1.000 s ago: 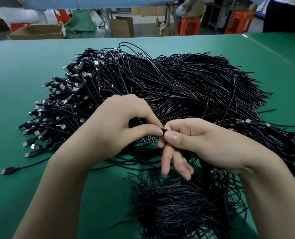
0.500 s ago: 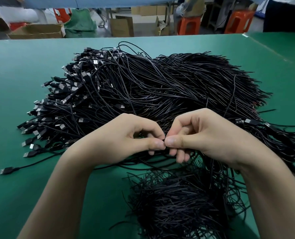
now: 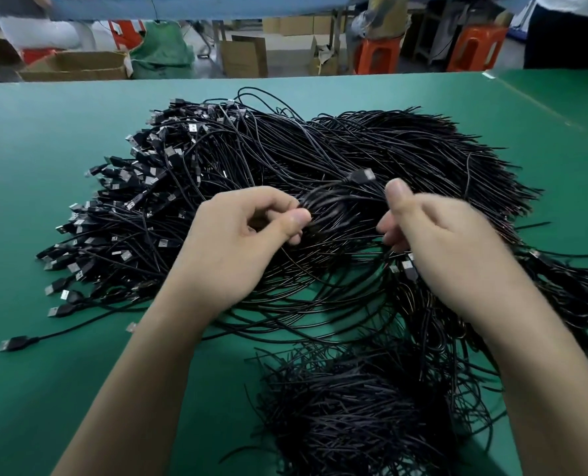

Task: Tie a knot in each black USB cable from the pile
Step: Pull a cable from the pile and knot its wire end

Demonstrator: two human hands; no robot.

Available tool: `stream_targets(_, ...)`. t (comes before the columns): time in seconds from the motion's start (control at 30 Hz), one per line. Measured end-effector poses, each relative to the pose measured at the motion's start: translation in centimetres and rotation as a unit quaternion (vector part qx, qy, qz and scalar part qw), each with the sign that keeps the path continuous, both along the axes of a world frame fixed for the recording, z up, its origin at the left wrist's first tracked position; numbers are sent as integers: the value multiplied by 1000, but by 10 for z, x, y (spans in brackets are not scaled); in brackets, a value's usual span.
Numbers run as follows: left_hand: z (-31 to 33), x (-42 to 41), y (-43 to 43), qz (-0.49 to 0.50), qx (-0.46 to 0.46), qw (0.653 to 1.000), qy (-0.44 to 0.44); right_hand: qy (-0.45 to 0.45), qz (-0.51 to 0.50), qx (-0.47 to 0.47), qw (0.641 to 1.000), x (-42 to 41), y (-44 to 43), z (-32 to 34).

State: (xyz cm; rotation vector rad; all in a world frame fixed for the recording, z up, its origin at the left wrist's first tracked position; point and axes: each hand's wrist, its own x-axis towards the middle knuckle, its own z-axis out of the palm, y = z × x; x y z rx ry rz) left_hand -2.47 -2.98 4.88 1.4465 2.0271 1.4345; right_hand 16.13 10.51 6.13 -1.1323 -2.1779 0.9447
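One black USB cable (image 3: 323,197) arcs just above the pile (image 3: 285,149) between our hands, and its plug (image 3: 362,175) shows blurred over the other strands. We judge that it is held up there to keep it clear of the tangle. Our left hand (image 3: 248,235) pinches the cable between thumb and forefinger, probably to anchor it while a knot is drawn tight. Our right hand (image 3: 436,235) has curled fingers and a raised thumb, but blur keeps us from telling whether it grips anything. The pile's connectors fan out leftward and its bare ends rightward on the green table (image 3: 45,166). Nearer us lies another heap (image 3: 354,407), perhaps finished work.
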Motion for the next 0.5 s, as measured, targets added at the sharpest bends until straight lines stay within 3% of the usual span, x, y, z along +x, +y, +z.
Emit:
stream_targets(0.1, -2, 10, 7, 45, 46, 998, 2, 5, 87, -154, 984, -15, -9, -7)
stream_targets(0.2, 1, 33, 10, 58, 55, 995, 66, 118, 150, -322, 927, -29, -20, -9)
stream_targets(0.27, 2, 48, 12, 52, 58, 992, 99, 192, 152, -375, 894, -31, -22, -9)
stream_targets(0.33, 0, 57, 13, 46, 56, 990, 123, 236, 131, -375, 887, -29, -22, -9)
stream_targets(0.5, -4, 61, 17, 94, 69, 959, 257, 267, 97, -286, 915, -27, -24, -12)
